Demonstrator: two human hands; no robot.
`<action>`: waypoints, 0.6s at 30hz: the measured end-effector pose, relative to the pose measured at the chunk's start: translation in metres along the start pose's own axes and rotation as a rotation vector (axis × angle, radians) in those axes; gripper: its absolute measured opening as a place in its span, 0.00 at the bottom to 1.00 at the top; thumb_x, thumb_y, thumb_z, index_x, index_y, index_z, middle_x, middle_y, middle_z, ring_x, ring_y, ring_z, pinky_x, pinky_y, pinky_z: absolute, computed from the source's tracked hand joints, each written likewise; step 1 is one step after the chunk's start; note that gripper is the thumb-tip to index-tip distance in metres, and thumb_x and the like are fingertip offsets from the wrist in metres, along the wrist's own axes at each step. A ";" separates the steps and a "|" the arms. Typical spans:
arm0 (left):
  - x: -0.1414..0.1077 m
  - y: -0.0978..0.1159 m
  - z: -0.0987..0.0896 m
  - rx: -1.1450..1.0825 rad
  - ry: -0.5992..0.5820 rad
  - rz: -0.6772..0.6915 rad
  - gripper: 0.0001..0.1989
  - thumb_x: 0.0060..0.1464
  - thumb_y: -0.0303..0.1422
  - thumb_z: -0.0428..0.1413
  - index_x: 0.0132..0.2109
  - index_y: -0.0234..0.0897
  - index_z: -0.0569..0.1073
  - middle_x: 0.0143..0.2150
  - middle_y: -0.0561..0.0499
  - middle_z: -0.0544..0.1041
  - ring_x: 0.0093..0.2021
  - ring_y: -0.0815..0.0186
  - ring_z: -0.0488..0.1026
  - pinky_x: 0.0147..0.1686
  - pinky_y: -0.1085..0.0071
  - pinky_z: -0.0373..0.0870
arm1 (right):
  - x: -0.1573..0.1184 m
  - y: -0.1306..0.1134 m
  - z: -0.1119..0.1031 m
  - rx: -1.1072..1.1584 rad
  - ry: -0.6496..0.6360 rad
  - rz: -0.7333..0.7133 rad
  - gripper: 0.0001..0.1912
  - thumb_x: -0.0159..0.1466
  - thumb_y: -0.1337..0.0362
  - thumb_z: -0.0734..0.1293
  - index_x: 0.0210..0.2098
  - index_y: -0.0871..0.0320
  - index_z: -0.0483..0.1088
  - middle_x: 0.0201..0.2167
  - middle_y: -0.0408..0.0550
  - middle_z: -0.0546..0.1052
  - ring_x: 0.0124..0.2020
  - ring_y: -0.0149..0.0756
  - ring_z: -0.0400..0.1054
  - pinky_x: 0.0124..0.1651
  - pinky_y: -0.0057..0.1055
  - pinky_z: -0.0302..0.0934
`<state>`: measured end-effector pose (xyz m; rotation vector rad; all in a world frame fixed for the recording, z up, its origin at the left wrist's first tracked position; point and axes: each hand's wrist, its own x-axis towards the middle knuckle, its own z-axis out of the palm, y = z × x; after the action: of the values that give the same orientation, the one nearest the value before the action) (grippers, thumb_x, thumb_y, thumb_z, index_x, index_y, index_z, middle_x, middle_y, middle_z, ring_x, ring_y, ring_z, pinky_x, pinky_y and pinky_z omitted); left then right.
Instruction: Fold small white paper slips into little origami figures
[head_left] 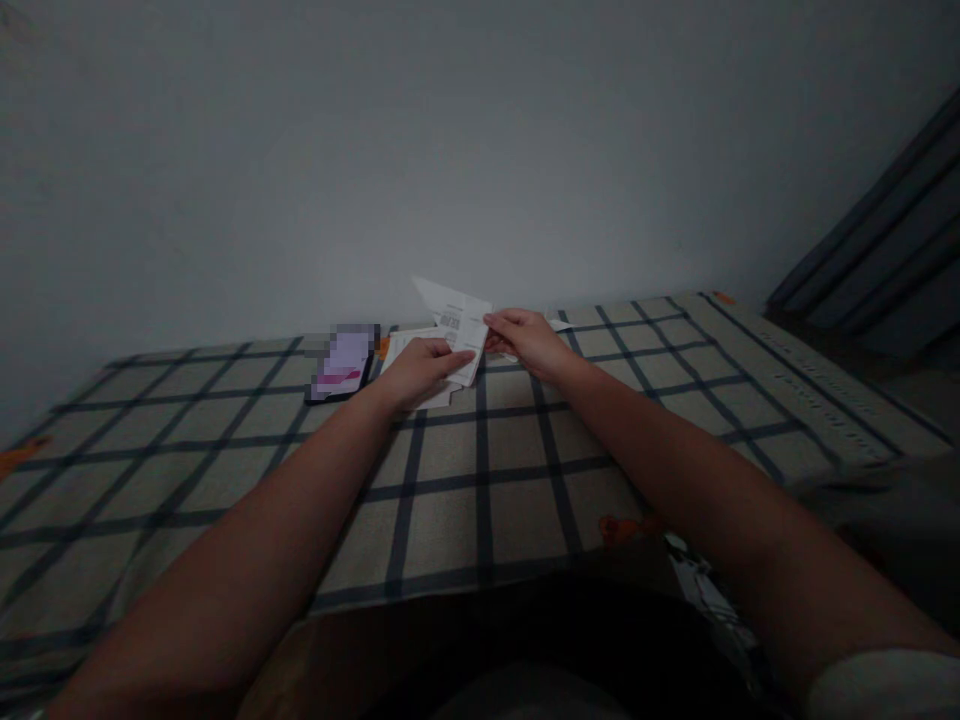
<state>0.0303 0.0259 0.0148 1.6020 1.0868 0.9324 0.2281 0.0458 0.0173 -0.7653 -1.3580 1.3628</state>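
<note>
Between my two hands, a little above the table, is a white printed paper [466, 322] that looks folded, with a small dark code-like patch on it. My left hand [421, 368] grips its lower left part, thumb on top. The thumb and fingers of my right hand [529, 338] pinch its right edge. Beneath and beside my left hand lie more white papers [433, 400], partly covered by the hand. Behind my right hand the corner of another white paper [559, 325] shows; most of it is hidden.
A phone [341, 365] with a lit, blurred-out screen lies left of the papers. A checked cloth [517, 480] covers the table, which meets a plain wall [480, 150] at the back. Dark curtain-like fabric [877, 210] hangs at the right.
</note>
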 end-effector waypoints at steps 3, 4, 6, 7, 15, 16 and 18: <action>0.001 -0.002 0.000 -0.063 0.003 -0.013 0.14 0.44 0.40 0.67 0.32 0.32 0.80 0.34 0.44 0.83 0.29 0.64 0.76 0.30 0.70 0.71 | -0.001 -0.001 0.002 -0.055 0.017 -0.012 0.08 0.62 0.61 0.69 0.30 0.60 0.73 0.26 0.44 0.76 0.28 0.28 0.70 0.36 0.27 0.67; 0.002 -0.004 0.000 -0.085 -0.002 -0.019 0.14 0.43 0.40 0.67 0.33 0.32 0.81 0.34 0.43 0.83 0.29 0.63 0.77 0.31 0.69 0.72 | -0.002 -0.002 0.003 -0.074 0.019 -0.022 0.08 0.62 0.62 0.69 0.30 0.60 0.73 0.25 0.44 0.76 0.28 0.27 0.70 0.36 0.27 0.67; 0.003 -0.006 0.001 -0.040 0.007 -0.012 0.15 0.44 0.41 0.66 0.33 0.32 0.81 0.35 0.42 0.83 0.30 0.61 0.77 0.32 0.68 0.72 | -0.004 -0.004 0.005 -0.103 0.026 -0.036 0.08 0.62 0.63 0.69 0.29 0.60 0.73 0.24 0.43 0.75 0.27 0.27 0.70 0.37 0.27 0.67; 0.004 -0.007 0.001 -0.015 0.015 -0.003 0.15 0.44 0.42 0.66 0.33 0.33 0.81 0.35 0.42 0.83 0.31 0.60 0.78 0.32 0.68 0.72 | -0.005 -0.005 0.005 -0.109 0.029 -0.040 0.08 0.62 0.64 0.69 0.29 0.60 0.73 0.24 0.43 0.75 0.27 0.28 0.70 0.37 0.27 0.67; 0.004 -0.009 -0.002 -0.015 -0.039 0.067 0.16 0.46 0.43 0.66 0.37 0.34 0.82 0.40 0.41 0.83 0.35 0.58 0.79 0.38 0.64 0.74 | -0.005 -0.004 0.006 -0.028 0.043 -0.038 0.06 0.59 0.65 0.71 0.29 0.60 0.72 0.24 0.42 0.75 0.27 0.26 0.70 0.36 0.25 0.67; 0.004 -0.009 -0.003 0.002 -0.044 0.072 0.16 0.46 0.43 0.66 0.37 0.34 0.83 0.39 0.41 0.83 0.35 0.58 0.79 0.38 0.65 0.74 | -0.005 -0.003 0.006 -0.008 0.039 -0.033 0.06 0.59 0.65 0.72 0.29 0.60 0.72 0.25 0.42 0.75 0.28 0.27 0.70 0.36 0.25 0.67; 0.004 -0.009 -0.004 0.021 -0.043 0.079 0.16 0.46 0.43 0.65 0.37 0.34 0.83 0.38 0.41 0.83 0.34 0.58 0.79 0.37 0.65 0.75 | -0.005 -0.003 0.005 0.039 0.016 -0.015 0.06 0.59 0.65 0.72 0.30 0.60 0.72 0.26 0.42 0.75 0.29 0.27 0.70 0.37 0.26 0.67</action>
<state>0.0257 0.0327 0.0075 1.6856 1.0130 0.9368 0.2253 0.0387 0.0199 -0.7374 -1.3185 1.3648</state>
